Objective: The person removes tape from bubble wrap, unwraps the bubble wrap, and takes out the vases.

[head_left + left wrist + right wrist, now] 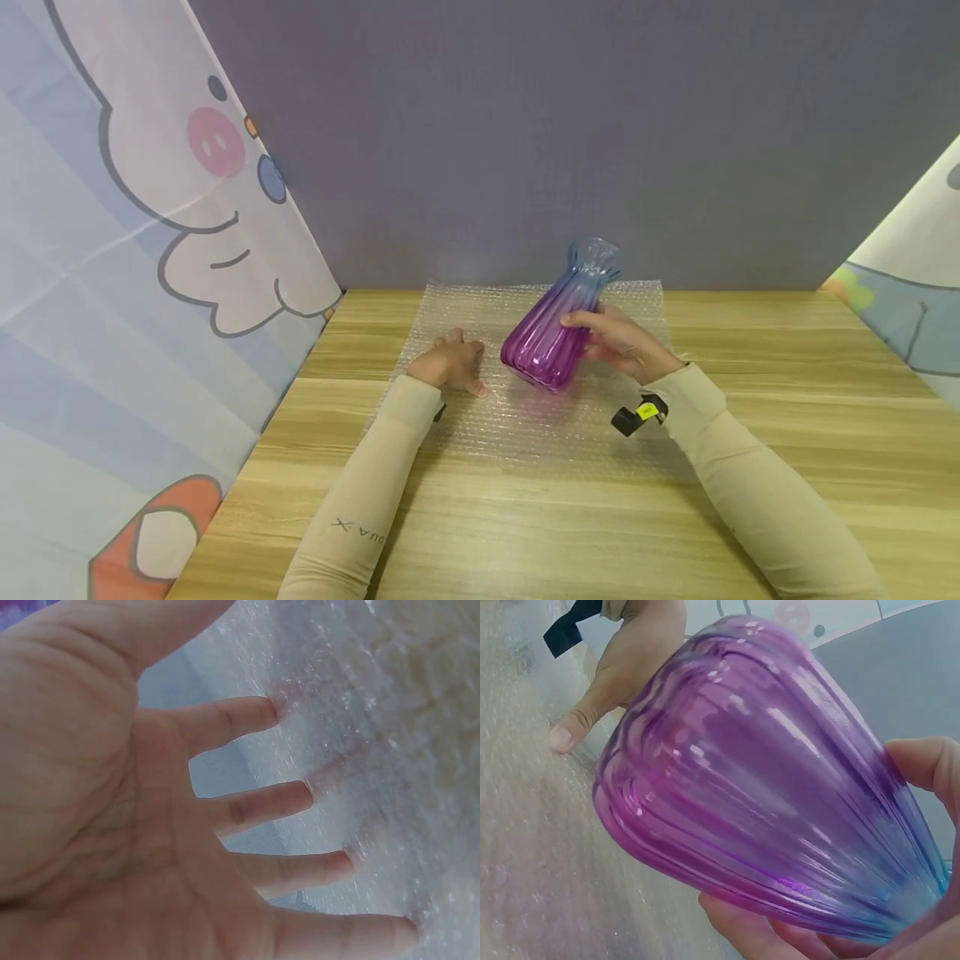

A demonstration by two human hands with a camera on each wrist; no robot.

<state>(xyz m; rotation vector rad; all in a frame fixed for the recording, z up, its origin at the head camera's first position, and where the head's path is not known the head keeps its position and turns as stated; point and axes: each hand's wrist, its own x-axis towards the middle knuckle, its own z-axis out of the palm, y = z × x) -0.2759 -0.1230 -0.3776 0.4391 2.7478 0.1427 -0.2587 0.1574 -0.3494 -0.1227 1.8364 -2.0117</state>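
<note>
A ribbed glass vase, purple at its base and fading to blue at the flared mouth, is tilted over a sheet of bubble wrap. My right hand grips the vase around its narrower part, thumb on the near side. In the right wrist view the vase fills the middle, its wide base toward my left hand. Fingers spread, my left hand touches the bubble wrap left of the vase. The left wrist view has its fingertips right at the plastic surface.
The bubble wrap lies flat on a wood-grain table and reaches its back edge. A grey wall rises behind. Cartoon-printed cloth hangs at the left, with more at the right. A black strap hangs at my right wrist.
</note>
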